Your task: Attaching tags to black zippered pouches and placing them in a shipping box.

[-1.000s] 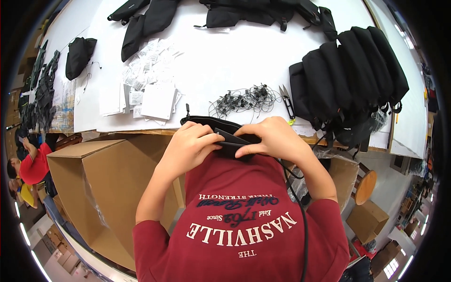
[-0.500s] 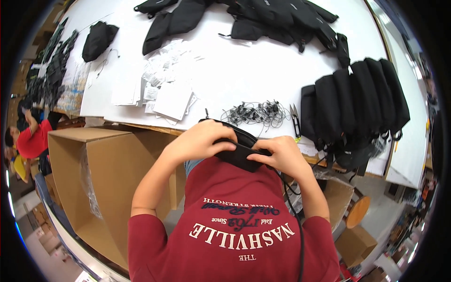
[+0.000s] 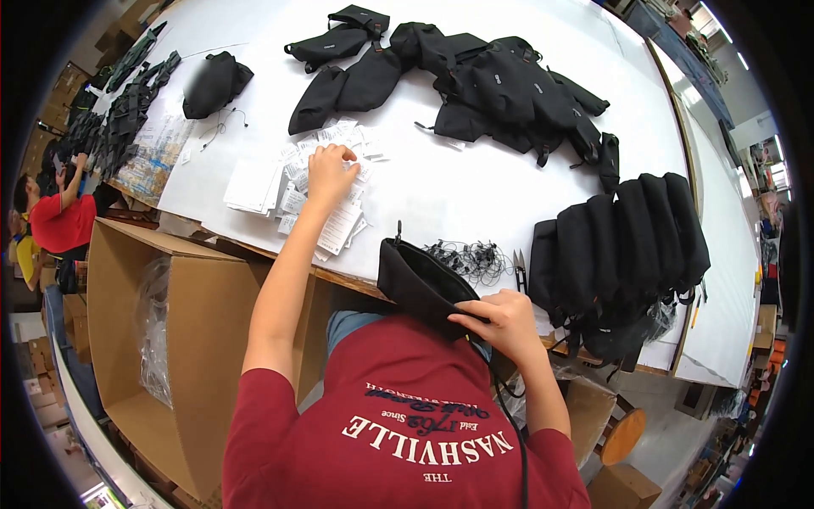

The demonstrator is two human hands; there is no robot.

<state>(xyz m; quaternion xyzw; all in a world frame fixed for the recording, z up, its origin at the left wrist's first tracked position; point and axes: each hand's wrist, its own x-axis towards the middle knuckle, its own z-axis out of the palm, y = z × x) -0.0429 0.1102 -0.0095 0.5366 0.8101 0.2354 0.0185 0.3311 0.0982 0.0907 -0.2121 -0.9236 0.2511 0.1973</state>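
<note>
R hand point(image 3: 509, 324) pinches black pouch point(image 3: 417, 282) at rim, by near edge of surface point(image 3: 405, 174); L hand point(image 3: 331, 176), fingers curled, grip unclear, over white labels point(image 3: 342, 226): best take 1 only, pouch held steady.

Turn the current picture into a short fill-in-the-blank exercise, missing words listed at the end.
The right hand holds the rim of a pouch coloured ____.
The left hand is at the pile of paper tags, which are mostly ____.
The tangled strings lie to the ____ of the snips.
The large open box is made of ____.

Missing words: black; white; left; cardboard
</note>
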